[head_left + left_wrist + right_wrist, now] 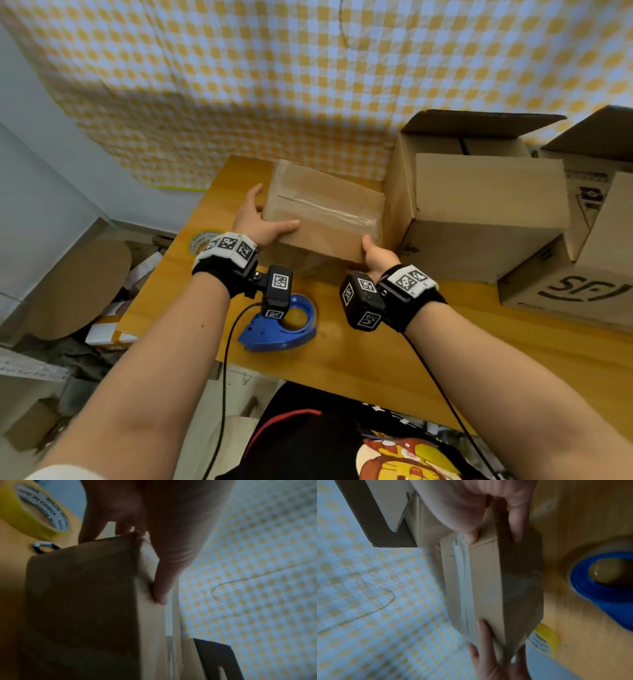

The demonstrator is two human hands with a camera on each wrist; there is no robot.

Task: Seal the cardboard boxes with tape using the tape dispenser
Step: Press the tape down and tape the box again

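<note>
Small cardboard box (325,214), its top seam already covered by a strip of clear tape, is held tilted above the far end of the wooden table (376,359), apparently being moved or turned now that this seam is sealed. The left hand (262,219) grips the box's left end, thumb on top; the right hand (376,257) clasps the near right corner. A blue tape dispenser (284,325) lies on the table near the person, within easy reach. A larger open box (479,212) waits just right, flaps up, likely next. A yellow tape roll (32,509) sits at left.
</note>
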